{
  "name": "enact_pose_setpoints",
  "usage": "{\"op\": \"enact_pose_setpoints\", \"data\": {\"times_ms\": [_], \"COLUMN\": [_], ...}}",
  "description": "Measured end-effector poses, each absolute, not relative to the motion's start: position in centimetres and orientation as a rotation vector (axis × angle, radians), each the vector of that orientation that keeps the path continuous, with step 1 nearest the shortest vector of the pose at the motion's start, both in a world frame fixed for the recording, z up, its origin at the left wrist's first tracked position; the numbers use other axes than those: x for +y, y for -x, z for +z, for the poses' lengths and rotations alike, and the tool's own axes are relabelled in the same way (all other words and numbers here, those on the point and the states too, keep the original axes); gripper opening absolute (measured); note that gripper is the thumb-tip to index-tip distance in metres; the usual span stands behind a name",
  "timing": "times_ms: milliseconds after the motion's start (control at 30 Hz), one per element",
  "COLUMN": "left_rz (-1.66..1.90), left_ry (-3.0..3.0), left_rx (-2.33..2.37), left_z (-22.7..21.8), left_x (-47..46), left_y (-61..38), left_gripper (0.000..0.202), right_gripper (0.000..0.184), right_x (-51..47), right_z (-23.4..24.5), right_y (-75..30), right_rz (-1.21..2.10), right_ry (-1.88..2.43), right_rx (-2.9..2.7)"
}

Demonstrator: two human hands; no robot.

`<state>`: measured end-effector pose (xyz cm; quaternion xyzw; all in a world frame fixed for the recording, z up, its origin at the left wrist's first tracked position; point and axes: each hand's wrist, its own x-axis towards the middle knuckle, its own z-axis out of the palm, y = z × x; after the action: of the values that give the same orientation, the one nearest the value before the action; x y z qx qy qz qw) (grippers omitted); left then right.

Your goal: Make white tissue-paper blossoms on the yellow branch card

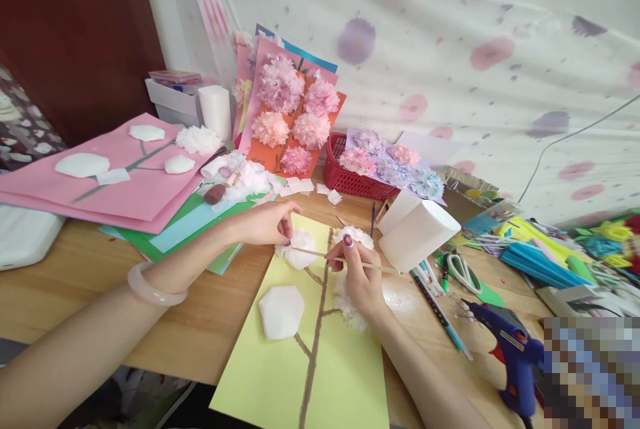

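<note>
On a yellow sheet (350,376) with a brown painted branch (315,329), white tissue-paper pieces are attached along the stems. My right hand (363,276) grips a thin wooden stick (313,253), whose far end reaches across the upper-left tissue-paper flower (301,248). At that flower's left edge, the fingers of my left hand (267,224) are pinched together on the tissue. Lower left on the sheet is a flat white tissue pad (281,312). Fluffed white flowers (354,237) show at the upper right and beneath my right hand, which partly hides them.
A white paper roll (420,232) and a blue glue gun (515,356) lie to the right, with scissors (463,272) and pens between. Left is a pink sheet (125,196) bearing white pads. Behind stand finished flower cards (295,109) and a red basket (357,182).
</note>
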<state>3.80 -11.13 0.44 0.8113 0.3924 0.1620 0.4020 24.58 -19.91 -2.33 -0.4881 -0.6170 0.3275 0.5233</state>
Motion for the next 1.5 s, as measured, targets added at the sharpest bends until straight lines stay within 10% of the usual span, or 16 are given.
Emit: {"op": "enact_pose_setpoints", "data": {"times_ms": [1067, 1500], "left_rz": [0.619, 0.771], "left_ry": [-2.26, -2.226], "left_rx": [1.012, 1.139], "left_z": [0.3, -1.4], "left_x": [-9.5, -8.1], "left_y": [-2.8, -2.3], "left_gripper": [0.036, 0.039], "right_gripper": [0.061, 0.047], "right_x": [-15.7, -17.0], "right_z": [4.2, 2.8], "right_y": [-18.7, -25.2], "right_rz": [0.241, 0.839], "right_ry": [1.433, 1.22], "right_rx": [-1.876, -1.269]}}
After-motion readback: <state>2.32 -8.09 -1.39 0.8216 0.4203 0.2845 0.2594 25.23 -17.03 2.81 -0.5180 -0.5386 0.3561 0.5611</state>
